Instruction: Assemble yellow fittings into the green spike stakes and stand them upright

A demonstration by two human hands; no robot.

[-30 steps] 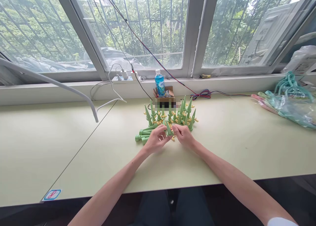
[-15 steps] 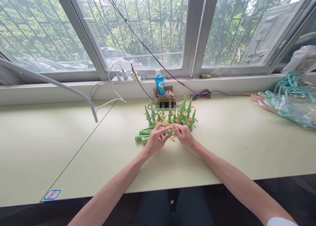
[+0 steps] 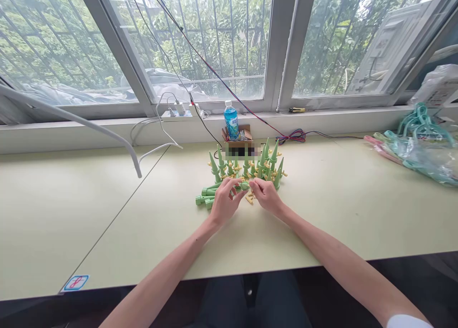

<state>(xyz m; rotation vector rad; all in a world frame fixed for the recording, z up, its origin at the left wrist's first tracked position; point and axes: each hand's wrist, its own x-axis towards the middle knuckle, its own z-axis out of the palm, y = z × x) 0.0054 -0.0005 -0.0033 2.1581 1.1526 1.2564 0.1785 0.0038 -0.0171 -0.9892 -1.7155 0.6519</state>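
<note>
My left hand grips a green plastic watering spike between thumb and fingers, its round end facing me. Close on its right, my right hand is closed in a pinch against the side of the spike. What its fingertips hold is hidden. Below the hands, small yellow valve pieces lie on the table. To the left lie several loose green spikes. Behind my hands stand several upright green spikes with yellow valves at their sides.
A blue bottle stands in a small cardboard box at the back. Coiled red and black wire lies to its right. Bagged hangers are at the far right. A white cable hangs at the left.
The green spike has shifted slightly up and left, and my left fingers have spread a little around it. My right hand stays almost in place.
</note>
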